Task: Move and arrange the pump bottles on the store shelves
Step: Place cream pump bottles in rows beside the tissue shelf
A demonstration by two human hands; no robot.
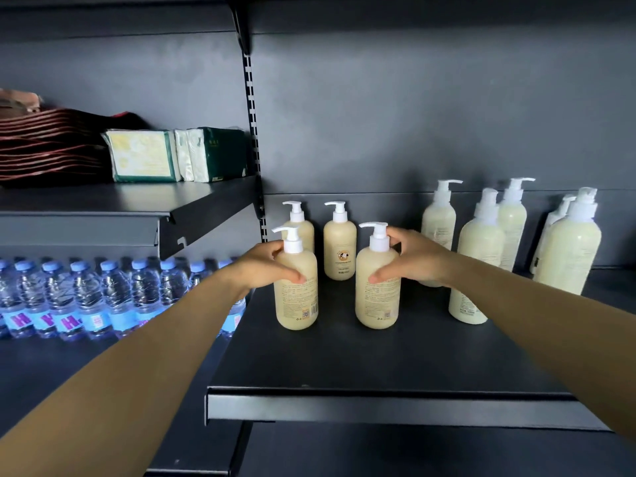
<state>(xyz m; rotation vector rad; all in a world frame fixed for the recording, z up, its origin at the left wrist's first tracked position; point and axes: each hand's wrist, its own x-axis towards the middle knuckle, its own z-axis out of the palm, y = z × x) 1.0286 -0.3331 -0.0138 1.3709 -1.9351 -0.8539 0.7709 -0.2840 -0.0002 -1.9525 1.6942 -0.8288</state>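
Two tan pump bottles stand upright near the front of the dark shelf. My left hand wraps the front left bottle at its shoulder. My right hand wraps the front right bottle the same way. Both bottles show their back labels and rest on the shelf. Behind them stand two more tan bottles, one partly hidden and one facing forward with its label. A group of paler cream pump bottles stands at the right.
Left bay: tissue packs and stacked dark red bags on an upper shelf, several rows of water bottles below. A slotted upright divides the bays. The shelf's front lip runs below the bottles.
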